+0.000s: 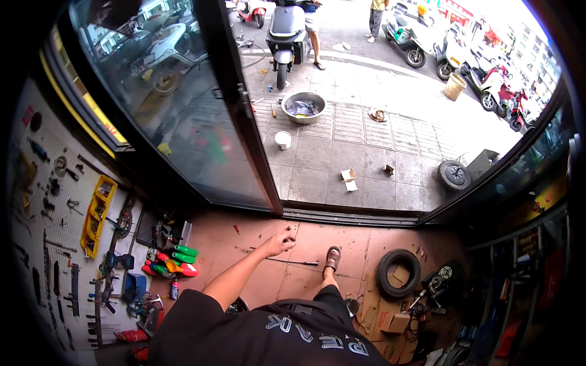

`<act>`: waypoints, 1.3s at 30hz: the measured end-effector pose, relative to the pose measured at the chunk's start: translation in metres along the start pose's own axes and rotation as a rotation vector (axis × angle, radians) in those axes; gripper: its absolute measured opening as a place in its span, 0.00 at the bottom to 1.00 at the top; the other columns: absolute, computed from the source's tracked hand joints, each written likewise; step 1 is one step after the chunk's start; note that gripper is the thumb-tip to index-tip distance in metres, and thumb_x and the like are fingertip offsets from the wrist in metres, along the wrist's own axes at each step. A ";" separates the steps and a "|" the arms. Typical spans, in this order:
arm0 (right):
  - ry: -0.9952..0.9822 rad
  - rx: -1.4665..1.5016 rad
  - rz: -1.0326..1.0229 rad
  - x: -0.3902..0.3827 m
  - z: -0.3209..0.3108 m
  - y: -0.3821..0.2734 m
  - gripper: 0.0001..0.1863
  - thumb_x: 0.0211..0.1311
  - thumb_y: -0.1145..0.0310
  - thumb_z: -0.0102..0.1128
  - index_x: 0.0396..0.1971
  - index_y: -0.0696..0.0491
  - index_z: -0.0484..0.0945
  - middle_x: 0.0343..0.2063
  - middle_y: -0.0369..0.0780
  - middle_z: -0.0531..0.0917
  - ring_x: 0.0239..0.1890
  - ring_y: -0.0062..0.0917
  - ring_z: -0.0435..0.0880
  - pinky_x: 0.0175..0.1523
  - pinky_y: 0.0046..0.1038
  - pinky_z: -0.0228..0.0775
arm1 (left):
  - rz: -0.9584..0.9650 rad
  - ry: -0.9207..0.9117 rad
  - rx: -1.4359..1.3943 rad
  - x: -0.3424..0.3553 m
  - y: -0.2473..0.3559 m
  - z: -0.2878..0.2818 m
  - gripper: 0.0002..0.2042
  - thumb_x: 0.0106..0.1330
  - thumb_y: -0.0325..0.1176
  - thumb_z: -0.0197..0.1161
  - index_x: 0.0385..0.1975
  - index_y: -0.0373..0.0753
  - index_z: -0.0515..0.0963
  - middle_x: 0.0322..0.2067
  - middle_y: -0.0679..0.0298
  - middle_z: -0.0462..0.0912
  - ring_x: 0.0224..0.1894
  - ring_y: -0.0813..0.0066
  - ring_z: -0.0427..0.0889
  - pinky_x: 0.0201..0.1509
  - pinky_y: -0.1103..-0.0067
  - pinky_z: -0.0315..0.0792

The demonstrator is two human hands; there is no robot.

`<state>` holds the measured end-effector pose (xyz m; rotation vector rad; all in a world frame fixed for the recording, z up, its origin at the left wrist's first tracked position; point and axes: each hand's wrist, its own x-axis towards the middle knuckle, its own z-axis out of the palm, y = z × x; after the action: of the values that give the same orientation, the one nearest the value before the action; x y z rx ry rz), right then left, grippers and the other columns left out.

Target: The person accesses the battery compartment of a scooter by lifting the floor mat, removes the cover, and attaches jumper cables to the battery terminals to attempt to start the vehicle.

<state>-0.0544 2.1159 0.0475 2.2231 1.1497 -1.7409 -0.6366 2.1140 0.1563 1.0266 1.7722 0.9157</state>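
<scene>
The left hand [279, 243] hangs out in front of the body at the end of a bare forearm, its fingers loosely curled and holding nothing that can be made out; whether it is fully closed cannot be told at this size. The right hand is out of view. Just below and to the right of the hand, a thin metal rod [292, 261] lies flat on the reddish floor [256, 235]. A little further right a sandalled foot [332, 258] stands on the same floor. Beyond the foot, a tyre [398, 272] lies flat on cardboard. To the left of the hand, green and red plastic bottles [177, 259] lie in a cluster by a pegboard wall [58, 244] hung with tools. Ahead of the hand, a glass sliding door [183, 110] stands before the paved yard, where a metal basin [304, 107] sits.
</scene>
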 end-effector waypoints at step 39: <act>-0.330 -0.707 -0.346 0.283 0.384 -1.250 0.11 0.62 0.68 0.57 0.40 0.59 0.75 0.27 0.43 0.83 0.26 0.32 0.84 0.24 0.33 0.74 | -0.857 0.804 -0.988 0.303 0.025 -0.283 0.20 0.69 0.48 0.56 0.49 0.38 0.73 0.35 0.60 0.82 0.35 0.67 0.83 0.35 0.72 0.78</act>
<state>-1.0943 2.9550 0.1229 1.3375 1.7725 -1.3962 -0.9761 2.3517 0.1830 -0.7840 1.6986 1.4411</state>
